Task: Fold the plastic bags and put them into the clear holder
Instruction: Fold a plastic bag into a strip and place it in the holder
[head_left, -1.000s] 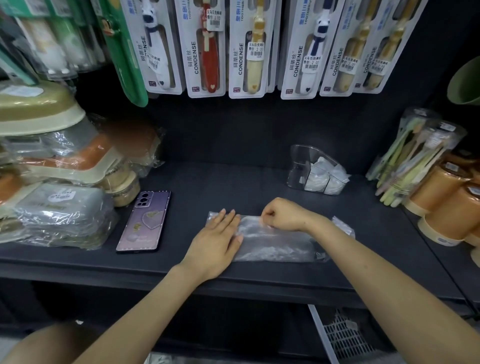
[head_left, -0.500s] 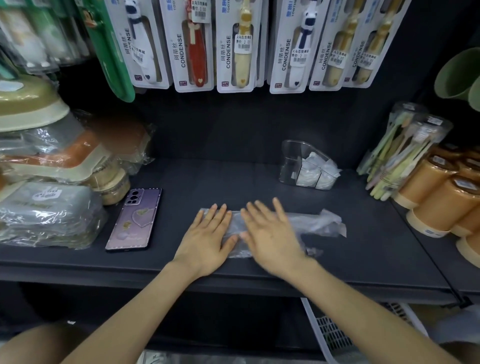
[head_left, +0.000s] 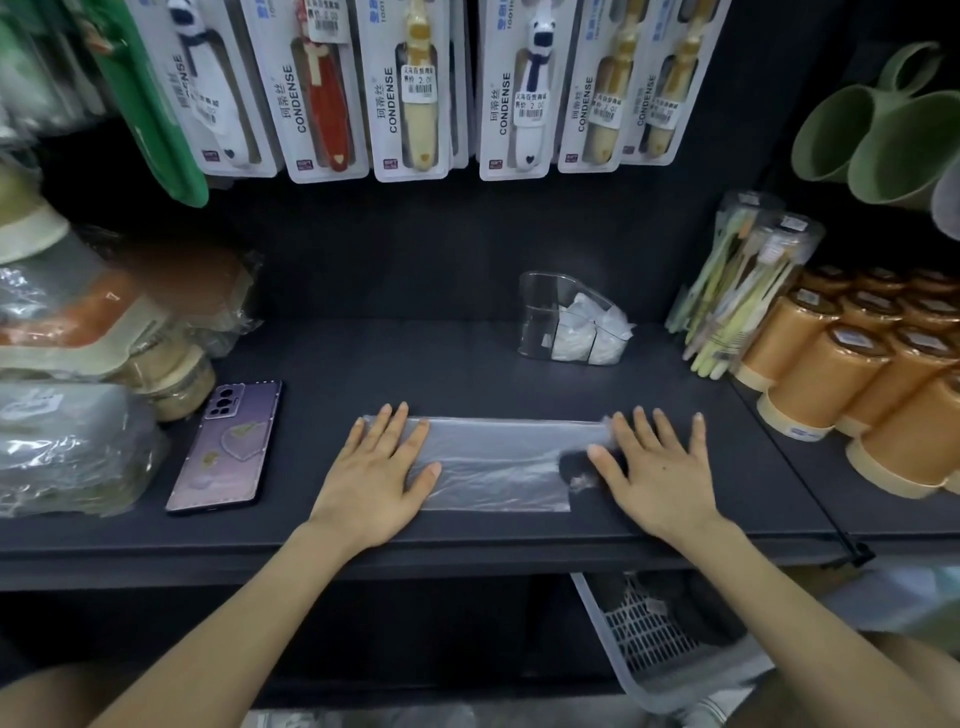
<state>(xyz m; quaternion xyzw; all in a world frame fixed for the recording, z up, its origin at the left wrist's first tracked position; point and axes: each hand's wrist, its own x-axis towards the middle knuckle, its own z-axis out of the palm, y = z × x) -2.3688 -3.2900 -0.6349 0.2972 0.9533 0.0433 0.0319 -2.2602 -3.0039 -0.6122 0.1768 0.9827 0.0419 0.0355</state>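
Dark shelf (head_left: 415, 364) sitting in a shop bay, with a dark back wall rising behind it. The bag (head_left: 498, 462) is lying flat as a long strip running left to right, near the shelf's front edge.

The left hand (head_left: 379, 478) is lying flat with fingers straight, pressing on the bag's left end and gripping nothing. The right hand (head_left: 660, 473) is lying flat with fingers spread at the bag's right end. Its thumb and first finger are touching the crumpled plastic there, and it is holding nothing.

The holder (head_left: 545, 317) is standing further back, right of centre, well apart from the bag. Folded white bags (head_left: 587, 332) are sitting inside it.

- **Left side:** a phone (head_left: 226, 447) is lying face down near the left hand, and wrapped goods (head_left: 67, 441) are crowding the left end.
- **Right side:** toothbrush tubes (head_left: 737, 280) and orange cups (head_left: 857, 379) are filling the right end, the cups reaching toward the front edge.
- **Above:** toothbrush packs (head_left: 410, 88) are hanging over the shelf, and green cups (head_left: 883, 140) are hanging top right.
- **Open room:** bare shelf is showing between the bag and the holder, and behind the phone.
- **Below:** a basket (head_left: 649, 634) is sitting under the shelf at the right.
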